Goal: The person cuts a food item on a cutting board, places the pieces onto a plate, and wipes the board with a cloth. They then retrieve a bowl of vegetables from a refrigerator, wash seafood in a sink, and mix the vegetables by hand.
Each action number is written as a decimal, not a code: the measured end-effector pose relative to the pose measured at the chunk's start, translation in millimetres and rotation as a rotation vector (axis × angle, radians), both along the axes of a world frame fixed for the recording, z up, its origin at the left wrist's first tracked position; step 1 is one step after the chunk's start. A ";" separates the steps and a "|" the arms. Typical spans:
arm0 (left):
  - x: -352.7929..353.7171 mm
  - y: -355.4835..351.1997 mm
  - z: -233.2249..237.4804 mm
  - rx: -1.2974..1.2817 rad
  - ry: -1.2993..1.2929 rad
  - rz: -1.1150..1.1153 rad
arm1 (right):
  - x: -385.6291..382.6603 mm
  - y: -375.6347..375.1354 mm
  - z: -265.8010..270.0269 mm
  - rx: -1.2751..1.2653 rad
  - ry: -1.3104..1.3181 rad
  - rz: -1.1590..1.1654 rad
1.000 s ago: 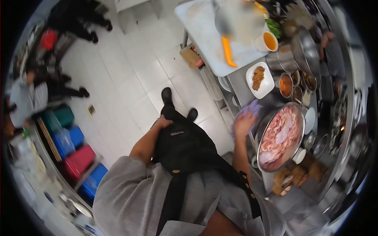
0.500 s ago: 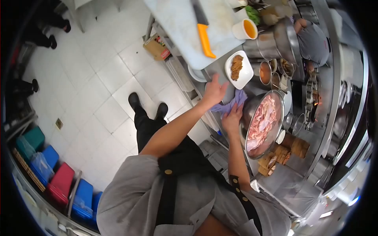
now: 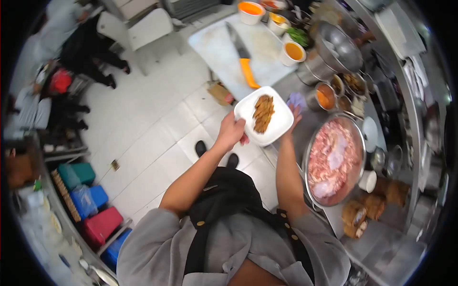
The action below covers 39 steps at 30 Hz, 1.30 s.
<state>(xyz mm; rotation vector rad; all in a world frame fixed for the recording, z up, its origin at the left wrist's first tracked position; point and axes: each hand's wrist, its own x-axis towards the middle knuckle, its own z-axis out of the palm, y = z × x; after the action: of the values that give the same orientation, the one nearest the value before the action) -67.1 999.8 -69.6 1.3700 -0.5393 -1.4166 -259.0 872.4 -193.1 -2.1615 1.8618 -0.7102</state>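
Observation:
My left hand (image 3: 231,132) grips the near left rim of a white square dish (image 3: 280,129), holding it up in front of me. Sliced brown meat (image 3: 263,113) lies in the dish. At the dish's right side is my right hand (image 3: 292,123), partly hidden by the rim. A bunched purple cloth (image 3: 296,100) shows at its fingertips, over the steel counter (image 3: 303,136). To the right of that hand stands a large steel bowl (image 3: 363,164) of raw pink meat (image 3: 331,157).
A yellow-handled knife (image 3: 247,71) rests on a white cutting board (image 3: 210,40). Sauce tubs (image 3: 292,52) and steel containers (image 3: 327,97) line the counter's far side. Browned meat pieces (image 3: 355,214) sit beyond the bowl. Other people (image 3: 81,52) are at the far left.
My left hand has moved from above the counter onto the dish, which is now lifted and brought towards me. The right hand and the cloth have moved forward. The view has shifted.

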 end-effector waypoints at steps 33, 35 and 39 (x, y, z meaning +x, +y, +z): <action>839.2 967.9 -77.7 0.076 -0.441 2.293 | 527.3 368.8 52.3 0.627 0.400 0.781; 866.2 984.2 -75.5 0.244 -0.266 2.349 | 537.8 358.6 55.7 0.655 0.449 0.752; 915.2 1040.4 -148.0 -0.208 -0.282 2.188 | 469.1 339.8 67.3 0.784 0.467 0.544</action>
<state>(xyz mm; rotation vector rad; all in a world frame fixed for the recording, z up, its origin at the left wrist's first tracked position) 848.1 2040.2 -217.6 1.0330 0.6393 0.6085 210.2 1212.2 -125.8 -2.1689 1.2473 0.5821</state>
